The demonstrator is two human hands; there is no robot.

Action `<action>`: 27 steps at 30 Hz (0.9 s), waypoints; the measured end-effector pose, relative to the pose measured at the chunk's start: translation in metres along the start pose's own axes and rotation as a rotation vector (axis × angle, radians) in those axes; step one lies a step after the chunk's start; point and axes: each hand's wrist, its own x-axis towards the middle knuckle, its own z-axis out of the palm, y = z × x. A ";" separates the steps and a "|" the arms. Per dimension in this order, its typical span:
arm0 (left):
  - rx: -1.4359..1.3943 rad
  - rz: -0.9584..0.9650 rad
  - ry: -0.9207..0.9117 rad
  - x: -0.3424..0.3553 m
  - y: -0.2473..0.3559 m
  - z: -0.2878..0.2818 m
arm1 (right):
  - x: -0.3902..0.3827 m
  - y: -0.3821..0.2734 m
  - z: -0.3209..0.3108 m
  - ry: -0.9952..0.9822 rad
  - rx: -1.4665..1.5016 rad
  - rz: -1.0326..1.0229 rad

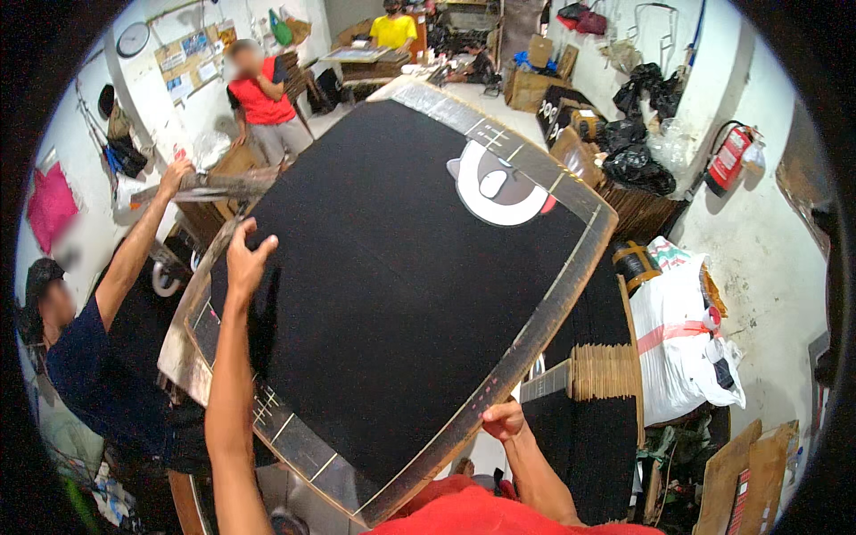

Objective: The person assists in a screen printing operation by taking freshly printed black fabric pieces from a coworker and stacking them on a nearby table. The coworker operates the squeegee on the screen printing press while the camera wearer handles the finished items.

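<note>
In front of me a large flat board (593,234) with a worn wooden edge is tilted, its near corner close to my red shirt. Black fabric (357,267) covers most of it, with a white and grey cartoon print (499,190) near the far right corner. My left hand (246,259) is at the board's left edge, thumb spread over the fabric and fingers curled at the rim, their tips partly hidden. Lower right, my right hand (505,420) pinches the near right edge, thumb on top.
At left, a co-worker in dark blue (98,374) reaches toward another board (223,185). Two more people, in red (263,94) and yellow (393,34), are farther back. To my right are a stack of boards with black fabric (606,383), a white sack (682,339) and a fire extinguisher (729,159).
</note>
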 end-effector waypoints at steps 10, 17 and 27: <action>-0.327 -0.150 -0.321 0.160 0.134 0.034 | -0.017 -0.030 -0.038 -0.169 -0.069 -0.108; -0.271 0.127 -0.321 0.132 0.148 0.093 | -0.018 -0.004 -0.057 0.340 -1.244 0.629; -0.228 0.867 -0.386 0.021 0.163 0.184 | 0.080 -0.107 0.158 0.392 -2.426 -0.892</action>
